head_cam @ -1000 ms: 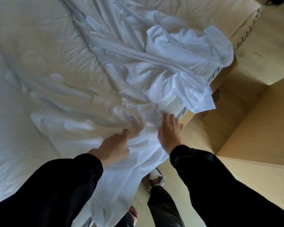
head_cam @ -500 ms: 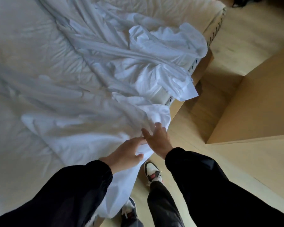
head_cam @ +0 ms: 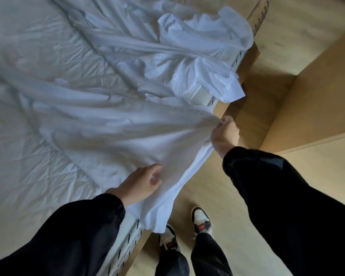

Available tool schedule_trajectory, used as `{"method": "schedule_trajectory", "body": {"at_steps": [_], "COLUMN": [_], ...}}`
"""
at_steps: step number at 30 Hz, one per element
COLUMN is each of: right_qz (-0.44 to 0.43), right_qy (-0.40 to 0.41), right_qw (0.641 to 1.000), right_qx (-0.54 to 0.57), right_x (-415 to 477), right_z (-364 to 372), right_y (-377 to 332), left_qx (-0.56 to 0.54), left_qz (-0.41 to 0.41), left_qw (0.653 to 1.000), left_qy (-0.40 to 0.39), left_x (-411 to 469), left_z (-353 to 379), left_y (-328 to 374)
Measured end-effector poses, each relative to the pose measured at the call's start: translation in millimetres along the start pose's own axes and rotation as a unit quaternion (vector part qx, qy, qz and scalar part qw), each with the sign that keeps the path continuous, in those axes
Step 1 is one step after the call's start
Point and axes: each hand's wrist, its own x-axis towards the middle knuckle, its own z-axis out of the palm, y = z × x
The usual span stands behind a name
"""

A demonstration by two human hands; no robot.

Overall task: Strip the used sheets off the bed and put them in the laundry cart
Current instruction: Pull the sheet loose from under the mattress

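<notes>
The white sheet [head_cam: 112,124] is spread on the bed [head_cam: 127,244], folds drawn from 10 toward 3 o'clock, its edge pinched there by the right hand [head_cam: 224,134]; whether the left hand [head_cam: 139,184] grips cannot be told.

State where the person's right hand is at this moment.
In the head view the right hand is right of centre, beside the mattress corner, fingers pinching the white sheet.

White sheet [head_cam: 112,136]; black sleeves [head_cam: 287,196]; tan wooden floor [head_cam: 227,226].
</notes>
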Motion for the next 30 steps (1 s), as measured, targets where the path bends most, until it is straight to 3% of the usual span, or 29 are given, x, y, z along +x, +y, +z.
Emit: {"method": "schedule_trajectory", "body": {"at_steps": [4,9,14,18,20,23,25,27,30], "right_qz": [0.031,0.051,-0.051,-0.047,-0.081,-0.081,-0.006,0.044,-0.025], "right_qy": [-0.147,-0.176,-0.167,-0.165,-0.130,-0.047,-0.062,-0.133,-0.179], "right_qw": [0.988,0.983,0.985,0.979,0.984,0.995,0.998,0.988,0.980], "right_qx": [0.046,-0.001,0.008,0.106,0.092,0.042,-0.003,-0.073,-0.079], "right_x": [-16,-9,0,17,17,2,-5,-9,-13], "right_z": [21,32,32,33,33,28,27,30,37], "right_y": [9,24,12,-4,-3,14,30,39,32], "left_qx": [0.083,0.204,0.265,0.120,0.074,0.227,0.259,0.265,0.241], "left_qz": [0.035,0.021,-0.014,-0.049,-0.101,-0.168,-0.181,-0.183,-0.158], "left_qw": [0.996,0.973,0.941,0.977,0.974,0.928,0.917,0.925,0.950], "left_qy": [-0.005,0.108,0.208,0.171,0.190,0.244,0.244,0.200,0.118], "left_x": [22,69,108,127,132,138,141,147,157], "left_z": [3,-21,-49,-68,-75,-83,-87,-84,-76], "left_y": [19,34,45,54,60,63,66,66,66]}}
